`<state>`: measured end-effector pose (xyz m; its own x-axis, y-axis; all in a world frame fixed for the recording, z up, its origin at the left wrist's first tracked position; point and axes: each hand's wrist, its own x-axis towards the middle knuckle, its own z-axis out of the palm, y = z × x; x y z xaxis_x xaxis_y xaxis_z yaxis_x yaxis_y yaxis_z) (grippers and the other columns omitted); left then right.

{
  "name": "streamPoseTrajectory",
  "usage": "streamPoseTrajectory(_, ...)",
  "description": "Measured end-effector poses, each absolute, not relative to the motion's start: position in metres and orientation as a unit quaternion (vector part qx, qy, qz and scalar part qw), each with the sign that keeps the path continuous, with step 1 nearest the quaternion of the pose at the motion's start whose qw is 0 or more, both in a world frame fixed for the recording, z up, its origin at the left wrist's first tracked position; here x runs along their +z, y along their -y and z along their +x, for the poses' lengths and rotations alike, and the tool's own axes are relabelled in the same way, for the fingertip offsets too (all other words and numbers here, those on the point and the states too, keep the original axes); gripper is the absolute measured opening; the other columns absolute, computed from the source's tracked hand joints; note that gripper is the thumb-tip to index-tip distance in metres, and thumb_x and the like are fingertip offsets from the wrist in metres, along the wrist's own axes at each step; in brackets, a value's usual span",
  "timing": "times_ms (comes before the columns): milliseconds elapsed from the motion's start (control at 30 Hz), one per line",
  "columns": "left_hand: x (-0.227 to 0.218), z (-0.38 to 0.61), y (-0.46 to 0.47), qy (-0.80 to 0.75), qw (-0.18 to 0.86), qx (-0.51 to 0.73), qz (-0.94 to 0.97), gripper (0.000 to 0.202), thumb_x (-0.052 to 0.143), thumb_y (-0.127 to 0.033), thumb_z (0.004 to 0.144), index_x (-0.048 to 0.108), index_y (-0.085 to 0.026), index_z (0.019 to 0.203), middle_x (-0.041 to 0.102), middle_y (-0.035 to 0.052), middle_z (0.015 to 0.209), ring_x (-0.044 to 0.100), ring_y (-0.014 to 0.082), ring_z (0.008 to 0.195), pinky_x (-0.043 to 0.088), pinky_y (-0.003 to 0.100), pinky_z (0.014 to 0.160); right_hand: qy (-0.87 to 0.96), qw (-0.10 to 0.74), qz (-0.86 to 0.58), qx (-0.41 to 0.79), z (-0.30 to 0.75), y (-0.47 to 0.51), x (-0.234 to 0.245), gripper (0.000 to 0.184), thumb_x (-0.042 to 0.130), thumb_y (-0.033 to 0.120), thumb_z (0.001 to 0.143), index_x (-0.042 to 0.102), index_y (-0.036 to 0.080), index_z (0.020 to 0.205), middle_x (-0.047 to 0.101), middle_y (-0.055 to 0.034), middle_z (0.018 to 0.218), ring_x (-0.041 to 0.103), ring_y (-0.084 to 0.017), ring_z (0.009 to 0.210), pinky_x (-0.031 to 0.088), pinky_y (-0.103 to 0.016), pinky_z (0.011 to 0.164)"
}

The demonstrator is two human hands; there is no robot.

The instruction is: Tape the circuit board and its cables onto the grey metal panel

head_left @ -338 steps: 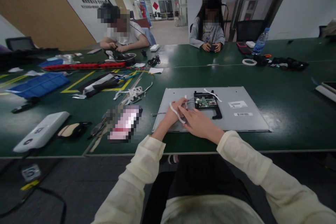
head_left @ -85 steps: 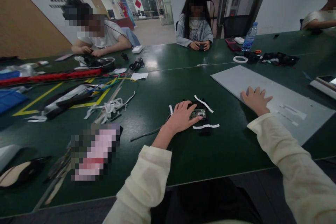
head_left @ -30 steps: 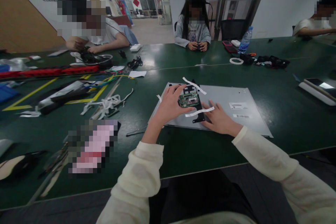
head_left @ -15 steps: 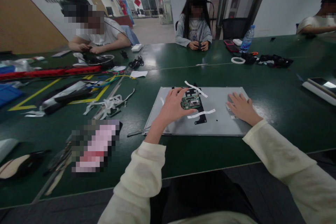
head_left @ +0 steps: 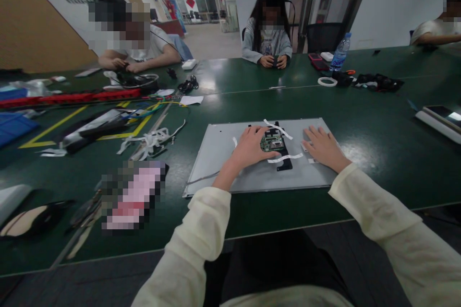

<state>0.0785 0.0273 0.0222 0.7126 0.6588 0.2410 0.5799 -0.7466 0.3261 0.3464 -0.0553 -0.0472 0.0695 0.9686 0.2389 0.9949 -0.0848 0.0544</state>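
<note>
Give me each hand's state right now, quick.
Left hand: palm down on the circuit board; a grip cannot be told.
Right hand: open, flat on the grey panel.

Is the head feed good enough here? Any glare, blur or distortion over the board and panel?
Head view: dim and soft, so the circuit board by the left hand shows little detail; ceiling lights glare on the green table beside the grey panel, near the right hand; wide-angle bowing at the edges; a pixelated patch hides something at left.
</note>
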Motion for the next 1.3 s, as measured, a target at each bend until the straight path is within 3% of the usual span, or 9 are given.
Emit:
streamPoseTrajectory(500,0.006,0.089,-0.032,-0.340,0.096,0.134,0.926,0.072,0.064,-0.063,0.071,0.048,-0.020,0.127,0.049,0.0127,0.129,0.044,0.0329,0.119,0.038,0.047,0.100,0.672,0.062,-0.731,-0.098,0.347,0.054,-0.047,0.057,0.024,0.046,0.097,0.041,0.016,0.142,0.038,-0.0133,0.149,0.033,-0.034,0.134,0.032,-0.052,0.103)
streamPoseTrajectory(700,0.006,0.088,-0.033,-0.341,0.105,0.124,0.926,0.078,0.063,-0.065,0.073,0.041,-0.023,0.135,0.046,0.0122,0.135,0.044,0.0333,0.123,0.035,0.049,0.103,0.670,0.074,-0.734,-0.081,0.347,0.054,-0.047,0.057,0.025,0.048,0.097,0.042,0.016,0.142,0.038,-0.0125,0.149,0.032,-0.034,0.135,0.031,-0.053,0.105)
streamPoseTrajectory(833,0.012,0.083,-0.032,-0.329,0.109,0.132,0.929,0.071,0.057,-0.062,0.080,0.039,-0.024,0.138,0.043,0.0113,0.141,0.043,0.0315,0.126,0.033,0.048,0.105,0.667,0.103,-0.736,-0.049,0.354,0.053,-0.048,0.057,0.030,0.051,0.095,0.044,0.018,0.140,0.038,-0.0114,0.149,0.033,-0.035,0.135,0.033,-0.056,0.104)
streamPoseTrajectory(1033,0.020,0.098,-0.033,-0.346,0.090,0.188,0.915,0.044,0.028,-0.041,0.099,0.047,-0.017,0.131,0.050,0.0105,0.138,0.046,0.0238,0.127,0.035,0.041,0.107,0.711,0.198,-0.674,-0.006,0.345,0.041,-0.030,0.046,0.041,0.039,0.093,0.053,0.016,0.131,0.056,-0.0120,0.133,0.047,-0.026,0.127,0.039,-0.044,0.104)
streamPoseTrajectory(1167,0.015,0.121,-0.039,-0.357,0.070,0.185,0.913,0.037,0.033,-0.024,0.096,0.049,-0.014,0.128,0.056,0.0119,0.134,0.050,0.0222,0.124,0.037,0.037,0.105,0.740,0.256,-0.623,0.002,0.316,0.031,-0.012,0.041,0.037,0.031,0.094,0.060,0.017,0.125,0.060,-0.0080,0.128,0.054,-0.022,0.120,0.040,-0.038,0.105)
streamPoseTrajectory(1300,0.006,0.130,-0.043,-0.368,0.061,0.159,0.914,0.034,0.034,-0.017,0.094,0.052,-0.013,0.123,0.060,0.0127,0.127,0.054,0.0223,0.120,0.040,0.036,0.101,0.747,0.276,-0.605,0.002,0.297,0.030,-0.011,0.040,0.036,0.029,0.094,0.062,0.016,0.123,0.064,-0.0072,0.122,0.059,-0.020,0.113,0.043,-0.034,0.102)
